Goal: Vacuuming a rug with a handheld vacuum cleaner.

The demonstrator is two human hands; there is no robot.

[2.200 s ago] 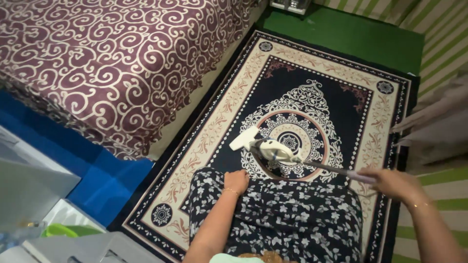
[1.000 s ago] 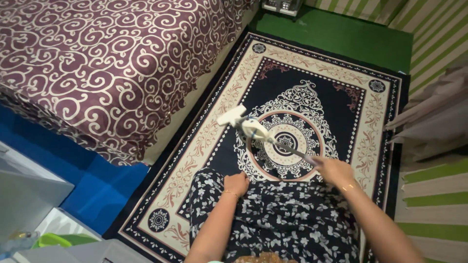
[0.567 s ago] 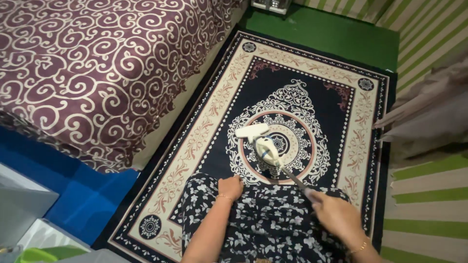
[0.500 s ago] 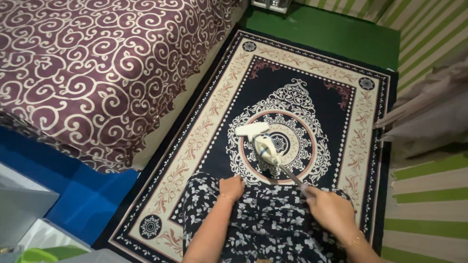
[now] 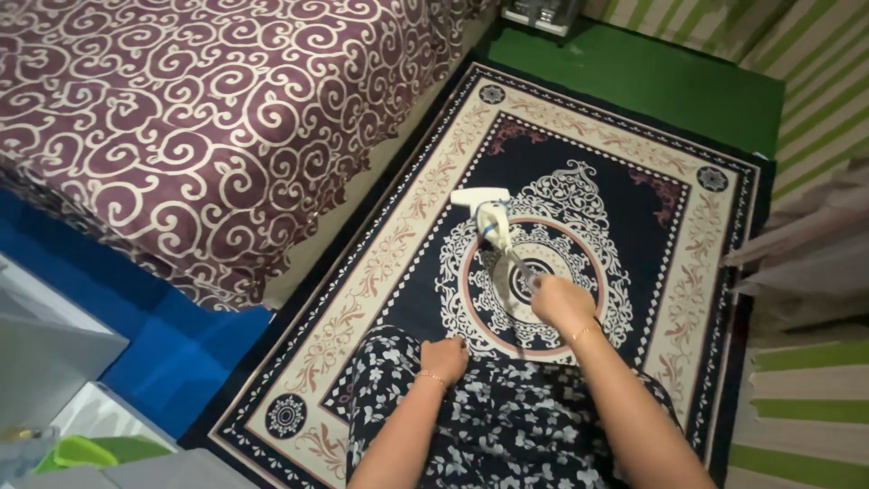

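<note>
The right hand (image 5: 563, 303) is closed around the thin metal handle of a small white vacuum (image 5: 489, 213), fingers wrapped fully about the rod with no gap showing. From that grip the handle runs up and away to the left, ending in the flat white head, which lies on the rug (image 5: 634, 172) just beyond the hand, at the upper left edge of the round medallion (image 5: 588, 272) in the rug's middle. The hand itself hovers over the centre of that medallion.

The left hand (image 5: 444, 359) sits below and to the left of the grip, near it but apart, curled into a loose fist and resting on the knee of the dark flowered dress (image 5: 489, 426); whether anything is inside the fist cannot be told. A thin bracelet shows on each wrist.

Well to the left of the grip, past the rug's pale border, a bed (image 5: 199, 118) covered in maroon cloth with cream swirls fills the upper left. Below it lies blue floor (image 5: 181, 353). Beyond the vacuum head, at the far end of the rug, there is green floor (image 5: 652, 77), and striped green and cream flooring runs along the right side
</note>
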